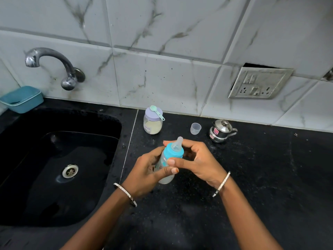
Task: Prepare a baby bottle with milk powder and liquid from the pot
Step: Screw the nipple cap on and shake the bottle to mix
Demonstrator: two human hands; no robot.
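Baby bottle [166, 179] sits in both hands over the black counter [252, 177], tilted, teat [177, 144] pointing up and away. Cannot tell whether its base touches the counter. Lower body looks pale and cloudy; fill level unclear.

Left hand [146, 172] wraps the bottle's body, thumb across the front. Right hand [200, 161] pinches the blue screw ring [173, 152], thumb on the near side and fingers curled round the far side. A metal bangle on each wrist.

Beyond the bottle and slightly left: milk powder jar [153, 126], upright, partly filled with pale powder, lilac lid [153, 114] on. A mint-green scoop [157, 112] lies across that lid.

Beyond the bottle to the right: small clear plastic cup [195, 128], upright, standing alone. Farther right of the bottle: steel pot [221, 131], lid on, handle to the right, apart from the cup.

Left of the bottle: black sink [27, 159] with a metal drain [70, 170]. Far left and beyond the bottle: chrome tap [52, 64] on the tiled wall and a blue plastic tub [22, 99] at the counter's back edge. Beyond the bottle, high right: a grimy socket plate [259, 83].
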